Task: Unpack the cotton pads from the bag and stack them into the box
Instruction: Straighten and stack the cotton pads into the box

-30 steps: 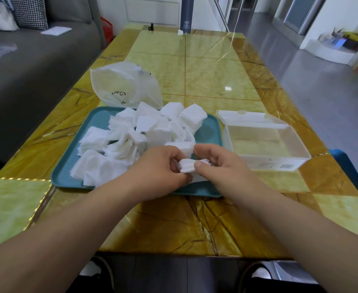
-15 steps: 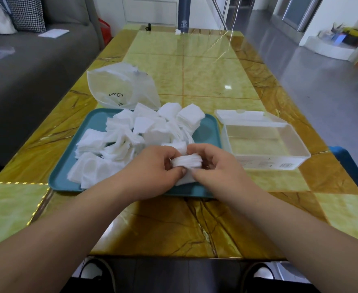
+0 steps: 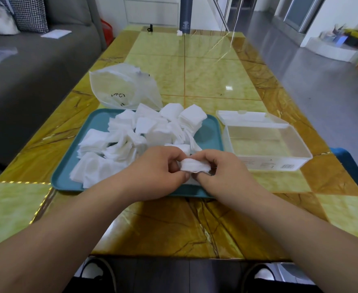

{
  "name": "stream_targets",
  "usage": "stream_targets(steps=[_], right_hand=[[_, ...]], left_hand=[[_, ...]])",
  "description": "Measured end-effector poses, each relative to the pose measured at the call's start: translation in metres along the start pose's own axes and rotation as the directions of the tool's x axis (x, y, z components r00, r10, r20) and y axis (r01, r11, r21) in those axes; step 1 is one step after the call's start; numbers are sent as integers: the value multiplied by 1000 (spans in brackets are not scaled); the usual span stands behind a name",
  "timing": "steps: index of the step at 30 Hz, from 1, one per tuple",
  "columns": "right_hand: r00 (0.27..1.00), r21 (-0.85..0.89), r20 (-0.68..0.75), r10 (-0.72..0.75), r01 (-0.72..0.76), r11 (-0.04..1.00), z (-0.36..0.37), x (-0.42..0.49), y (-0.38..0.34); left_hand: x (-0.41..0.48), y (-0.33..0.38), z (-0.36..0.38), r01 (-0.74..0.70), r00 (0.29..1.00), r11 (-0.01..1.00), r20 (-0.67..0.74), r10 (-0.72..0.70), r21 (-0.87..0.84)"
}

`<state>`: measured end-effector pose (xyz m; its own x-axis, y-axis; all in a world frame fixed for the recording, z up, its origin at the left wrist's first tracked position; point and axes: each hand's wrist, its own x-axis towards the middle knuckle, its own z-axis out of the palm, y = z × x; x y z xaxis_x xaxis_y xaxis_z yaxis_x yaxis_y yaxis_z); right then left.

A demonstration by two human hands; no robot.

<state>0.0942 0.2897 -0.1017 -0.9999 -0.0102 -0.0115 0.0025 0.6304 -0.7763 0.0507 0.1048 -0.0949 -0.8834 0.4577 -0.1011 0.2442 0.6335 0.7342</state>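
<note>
Got a small stack of cotton pads (image 3: 195,166) pinched between both hands right now: left hand (image 3: 154,172) on one end, right hand (image 3: 222,172) on the other, fingers curled round it, just above the near edge of the teal tray (image 3: 209,136). The loose pads (image 3: 131,140) are heaped on that tray. The bag (image 3: 123,89) sits behind it with black scribble (image 3: 118,95) I can't read. The clear box (image 3: 264,142) is just right of the tray, lid (image 3: 248,118) flipped open, barcode sticker (image 3: 287,166) on the front, print too tiny to read.
</note>
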Motion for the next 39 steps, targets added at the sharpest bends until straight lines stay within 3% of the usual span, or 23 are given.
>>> stream_targets(steps=[2,6,12,18,24,31,33,35,37,39], right_hand=[[999,41,-26,35,-34,999,-1,0,0],[993,126,-62,99,-91,988,-4,1,-2],[973,167,-123,196,-174,970,-9,4,-5],[962,246,-112,248,-215,945,-12,2,-6],[957,257,-137,257,-217,942,-12,2,-6],[963,180,-204,176,-139,974,-14,4,1],[964,161,-208,165,-133,978,-14,5,3],[969,187,-179,171,-137,973,-14,6,2],[978,235,-120,173,-141,962,-15,5,0],[988,219,-60,140,-124,968,-15,5,-1]], left_hand=[[2,-1,-7,4,999,1000,-47,-4,11],[6,-11,-23,99,950,980,-309,-41,173],[9,-14,-14,127,962,965,-265,-64,227],[13,-11,-10,146,942,985,-318,-109,95],[17,-7,3,93,975,985,-214,-60,147],[7,-1,-18,26,941,997,-336,-49,-72],[-2,6,-24,-33,960,980,-279,-23,-194],[-10,11,-28,-64,994,963,-107,37,-261],[-13,12,-27,-75,996,970,31,85,-231],[-12,11,-25,-50,997,977,51,62,-206]])
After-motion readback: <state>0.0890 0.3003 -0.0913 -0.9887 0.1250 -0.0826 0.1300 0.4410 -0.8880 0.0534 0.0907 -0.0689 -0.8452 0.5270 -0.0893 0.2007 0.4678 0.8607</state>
